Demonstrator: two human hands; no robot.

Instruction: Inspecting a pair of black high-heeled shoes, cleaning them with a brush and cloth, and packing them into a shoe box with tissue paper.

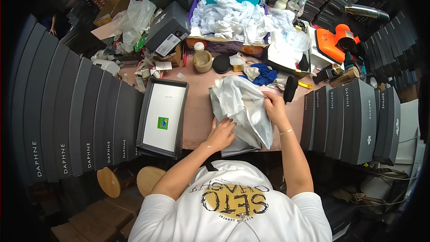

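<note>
Crumpled white tissue paper fills and spills over an uncovered grey shoe box on the table in front of me. With bent fingers closed on it, my right hand grips the paper's right edge. My left hand lies on the near left part of the paper, thumb apart and fingers stretched over it. What the paper covers is hidden. To the left lies a dark box lid, inside up, with a white lining and a small green sticker.
Dark shoe boxes stand in rows at left and right. Behind the paper are a jar, a blue cloth, a black brush and a carton of crumpled paper. An orange device sits at back right.
</note>
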